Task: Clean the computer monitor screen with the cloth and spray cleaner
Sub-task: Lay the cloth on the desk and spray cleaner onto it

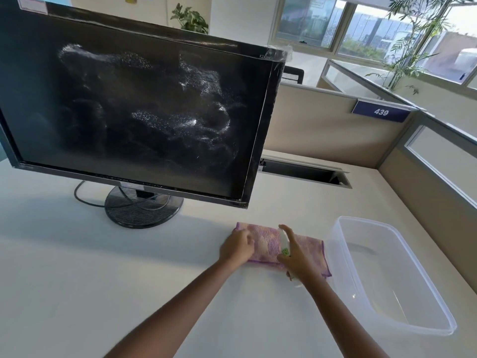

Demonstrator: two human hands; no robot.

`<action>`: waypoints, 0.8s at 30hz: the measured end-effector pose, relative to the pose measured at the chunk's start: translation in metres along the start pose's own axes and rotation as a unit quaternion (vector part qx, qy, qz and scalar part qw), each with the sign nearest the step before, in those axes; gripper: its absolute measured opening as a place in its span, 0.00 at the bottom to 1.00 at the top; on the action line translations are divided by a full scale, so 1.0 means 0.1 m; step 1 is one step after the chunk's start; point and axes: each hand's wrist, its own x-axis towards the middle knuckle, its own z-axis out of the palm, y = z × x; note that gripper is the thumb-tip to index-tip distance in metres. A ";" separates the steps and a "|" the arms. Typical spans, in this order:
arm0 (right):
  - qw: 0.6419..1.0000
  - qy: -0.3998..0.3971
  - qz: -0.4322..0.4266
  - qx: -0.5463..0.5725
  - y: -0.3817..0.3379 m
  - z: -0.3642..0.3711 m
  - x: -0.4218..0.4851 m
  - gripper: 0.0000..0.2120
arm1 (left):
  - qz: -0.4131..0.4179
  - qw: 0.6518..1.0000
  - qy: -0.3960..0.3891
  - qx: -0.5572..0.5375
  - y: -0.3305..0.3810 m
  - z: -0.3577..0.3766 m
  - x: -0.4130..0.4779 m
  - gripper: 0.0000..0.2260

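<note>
Your right hand (296, 259) is closed round the spray (284, 244), forefinger stretched over its top and the nozzle aimed away from you, just above the cloth (268, 244). Your left hand (236, 248) rests on the cloth's left end, fingers curled loosely; whether it pinches the fabric you cannot tell. The cloth lies folded flat on the table (103, 267), long axis running left to right, directly under both grips. The screen (134, 107), speckled with droplets, stands up and to the left, so the left hand is the nearer one to carry the cloth there. That path looks open; to the right, the tub (402, 239) sits just beside the cloth's edge, leaving little room.
</note>
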 end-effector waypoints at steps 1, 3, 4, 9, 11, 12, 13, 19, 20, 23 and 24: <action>0.999 -0.001 -0.010 -0.040 -0.01 0.04 0.02 0.33 | -0.021 1.000 0.009 0.004 -0.03 -0.03 0.03 0.14; 0.992 -0.001 -0.028 -0.120 -0.05 0.10 0.07 0.32 | -0.060 0.998 -0.006 0.000 -0.07 -0.06 0.06 0.17; 0.990 -0.005 -0.032 -0.135 -0.08 0.12 0.08 0.31 | -0.076 0.997 -0.015 -0.011 -0.09 -0.07 0.08 0.18; 0.983 -0.025 -0.043 -0.179 -0.16 0.20 0.17 0.30 | -0.104 0.992 -0.026 -0.065 -0.14 -0.07 0.10 0.16; 0.980 -0.019 -0.048 -0.190 -0.16 0.21 0.18 0.28 | -0.106 0.991 -0.029 -0.074 -0.13 -0.08 0.09 0.15; 0.980 -0.019 -0.048 -0.194 -0.16 0.21 0.19 0.28 | -0.107 0.991 -0.030 -0.077 -0.13 -0.08 0.09 0.15; 0.979 -0.018 -0.047 -0.197 -0.15 0.21 0.20 0.27 | -0.109 0.990 -0.031 -0.080 -0.13 -0.08 0.09 0.15; 0.981 0.009 -0.039 -0.190 -0.09 0.12 0.17 0.26 | -0.110 0.989 -0.023 -0.093 -0.13 -0.11 0.10 0.13; 0.983 0.008 -0.035 -0.179 -0.07 0.09 0.15 0.27 | -0.109 0.989 -0.020 -0.093 -0.13 -0.12 0.10 0.13; 0.988 0.016 -0.017 -0.154 0.02 -0.01 0.08 0.31 | -0.105 0.991 -0.010 -0.085 -0.11 -0.12 0.09 0.13; 0.988 0.027 -0.010 -0.152 0.06 -0.05 0.05 0.31 | -0.103 0.991 -0.007 -0.080 -0.10 -0.11 0.09 0.13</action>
